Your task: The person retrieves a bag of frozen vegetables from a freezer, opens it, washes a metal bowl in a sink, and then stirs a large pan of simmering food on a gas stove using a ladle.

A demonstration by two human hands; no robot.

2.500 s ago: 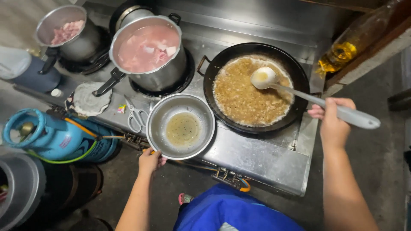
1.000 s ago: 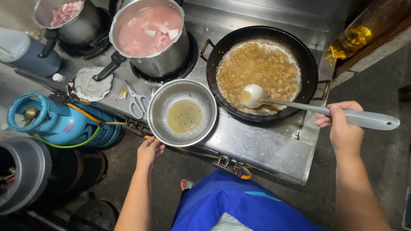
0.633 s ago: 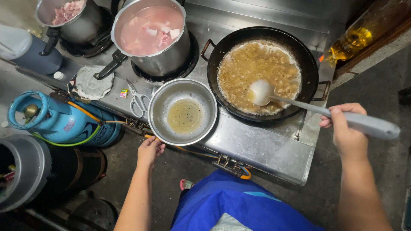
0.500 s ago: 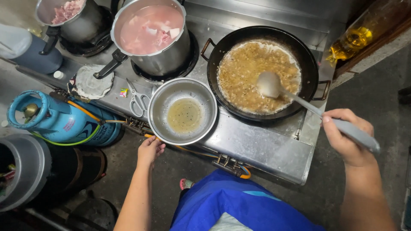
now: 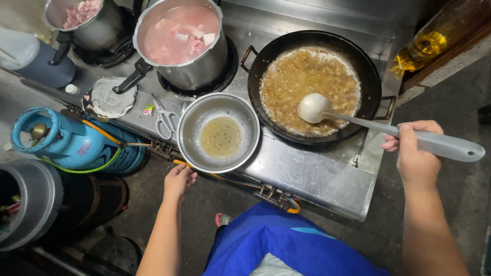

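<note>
Gripping the grey handle of a long ladle [image 5: 358, 122], the right hand [image 5: 415, 156] has its grip wrapped firmly around it, the ladle's bowl resting in the brown, grainy mix inside the black wok [image 5: 314, 87]. At the bench edge, the left hand [image 5: 179, 179] sits just under the rim of a steel bowl [image 5: 219, 132] holding a little yellowish liquid; its fingers are curled, whether on the bowl cannot be told. That bowl overhangs the edge and could tip. Scissors [image 5: 164, 118] lie just beside it, a pot of pink meat [image 5: 181, 38] stands behind, and a blue gas cylinder [image 5: 76, 143] sits below.
</note>
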